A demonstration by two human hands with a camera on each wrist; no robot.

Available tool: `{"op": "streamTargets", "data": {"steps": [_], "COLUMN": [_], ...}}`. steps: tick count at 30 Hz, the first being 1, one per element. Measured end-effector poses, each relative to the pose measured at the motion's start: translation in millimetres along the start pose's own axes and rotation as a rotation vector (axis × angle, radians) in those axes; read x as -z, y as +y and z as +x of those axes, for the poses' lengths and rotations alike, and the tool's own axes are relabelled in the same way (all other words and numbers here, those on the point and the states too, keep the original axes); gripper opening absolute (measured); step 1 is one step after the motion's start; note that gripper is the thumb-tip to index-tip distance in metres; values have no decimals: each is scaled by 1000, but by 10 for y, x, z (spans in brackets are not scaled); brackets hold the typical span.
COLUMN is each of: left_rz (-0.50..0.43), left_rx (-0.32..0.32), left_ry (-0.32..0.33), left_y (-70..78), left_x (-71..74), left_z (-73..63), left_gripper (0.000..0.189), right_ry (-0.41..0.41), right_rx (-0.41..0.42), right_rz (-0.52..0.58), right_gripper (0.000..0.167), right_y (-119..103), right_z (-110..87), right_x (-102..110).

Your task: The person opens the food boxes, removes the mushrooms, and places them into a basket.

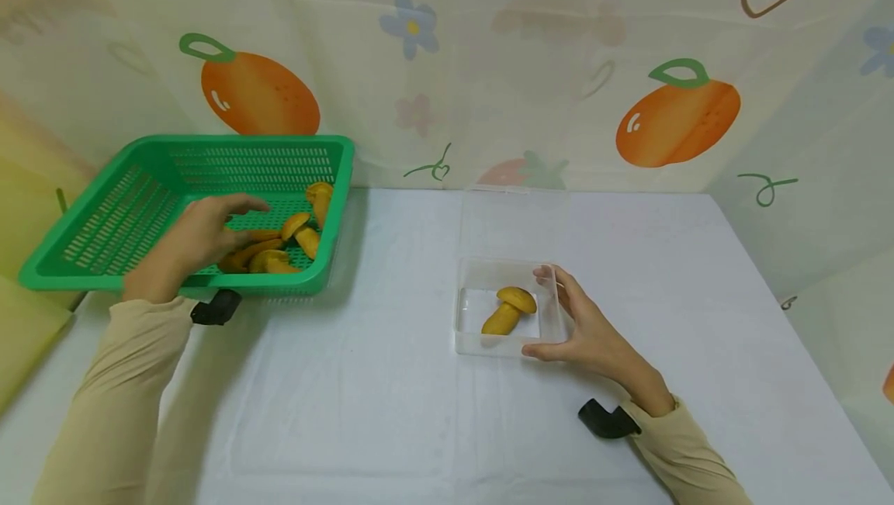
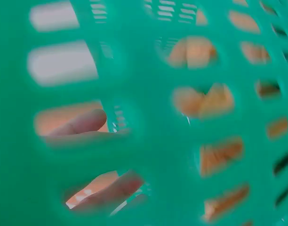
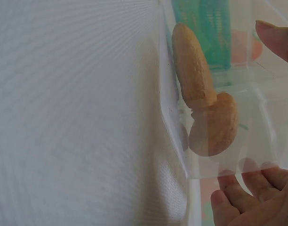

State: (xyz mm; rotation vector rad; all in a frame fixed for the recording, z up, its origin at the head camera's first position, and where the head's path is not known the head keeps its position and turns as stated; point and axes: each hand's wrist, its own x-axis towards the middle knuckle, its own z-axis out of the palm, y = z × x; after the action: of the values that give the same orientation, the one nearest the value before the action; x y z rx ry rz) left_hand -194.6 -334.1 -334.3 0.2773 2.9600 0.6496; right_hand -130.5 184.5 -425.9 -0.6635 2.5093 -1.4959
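Note:
My left hand reaches over the near rim of a green plastic basket, its fingers extended above several yellow-brown mushrooms. I see nothing held in it, though its palm side is partly hidden. Through the basket's slots, the left wrist view shows blurred fingers and mushrooms. My right hand grips the right side of a clear plastic box, thumb at the front and fingers at the back. One mushroom lies inside that box, also visible through its wall in the right wrist view.
The box's clear lid is swung back behind it. A white cloth covers the table. Behind stands a printed curtain with fruit and flowers, and yellow fabric hangs at the left edge.

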Motion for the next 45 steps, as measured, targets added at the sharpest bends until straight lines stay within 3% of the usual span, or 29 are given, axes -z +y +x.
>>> {"op": "streamTargets", "data": {"steps": [9, 16, 23, 33, 45], "left_rz": [-4, -20, -30, 36, 59], "left_rx": [-161, -221, -345, -321, -408], "left_ry": [110, 150, 174, 71, 114], "left_y": [304, 555, 792, 1209, 1571], "left_x": [-37, -46, -101, -180, -465], "left_z": [-61, -101, -115, -114, -98], "left_gripper": [38, 38, 38, 38, 35], "right_ry": [1, -2, -2, -6, -3], "right_rx": [0, 4, 3, -2, 1], "right_rz": [4, 12, 8, 8, -11], "right_gripper": [106, 106, 107, 106, 106], "right_y": [-1, -3, -2, -15, 5], "right_z": [-2, -5, -7, -2, -5], "right_x": [-7, -7, -5, 7, 2]}}
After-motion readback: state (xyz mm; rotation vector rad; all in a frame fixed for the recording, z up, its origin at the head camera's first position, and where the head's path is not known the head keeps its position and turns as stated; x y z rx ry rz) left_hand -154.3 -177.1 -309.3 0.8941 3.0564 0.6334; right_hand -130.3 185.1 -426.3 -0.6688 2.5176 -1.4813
